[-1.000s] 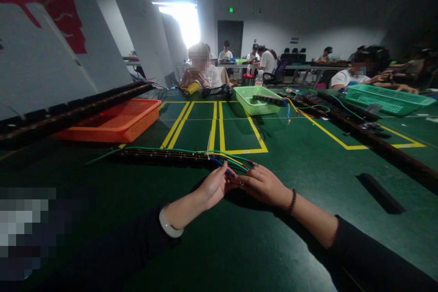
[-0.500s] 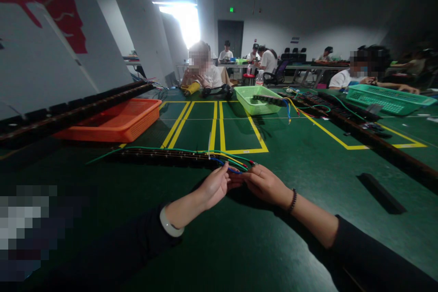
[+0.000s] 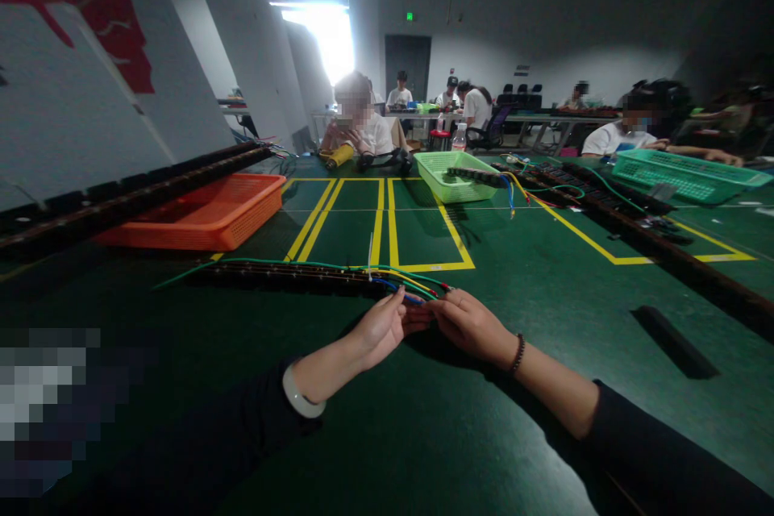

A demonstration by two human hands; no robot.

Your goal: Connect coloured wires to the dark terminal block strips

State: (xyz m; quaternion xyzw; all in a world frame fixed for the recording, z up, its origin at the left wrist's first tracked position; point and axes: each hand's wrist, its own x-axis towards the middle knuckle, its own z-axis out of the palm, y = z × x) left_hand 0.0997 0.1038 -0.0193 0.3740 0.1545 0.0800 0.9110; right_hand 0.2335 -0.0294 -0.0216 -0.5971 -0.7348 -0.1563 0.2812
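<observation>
A long black strip (image 3: 290,277) lies on the green table, with a green wire (image 3: 242,262) running along its top. Blue, yellow and green wires come out of its right end, past an upright white tie (image 3: 371,258). My left hand (image 3: 385,326) pinches the blue wire (image 3: 414,300) between thumb and fingers, palm turned up. Close beside it, the closed fingers of my right hand (image 3: 468,322) are on the wire ends near the red-marked tips. Which wire end they grip is partly hidden by the fingers.
An orange basket (image 3: 235,218) stands at the left under a long black strip (image 3: 139,189). Further back are a light green basket (image 3: 456,192) and a teal basket (image 3: 683,181). A black piece (image 3: 674,341) lies at the right. People sit across the table.
My right hand has shifted very slightly at the wire ends. My left hand keeps its place on the blue wire.
</observation>
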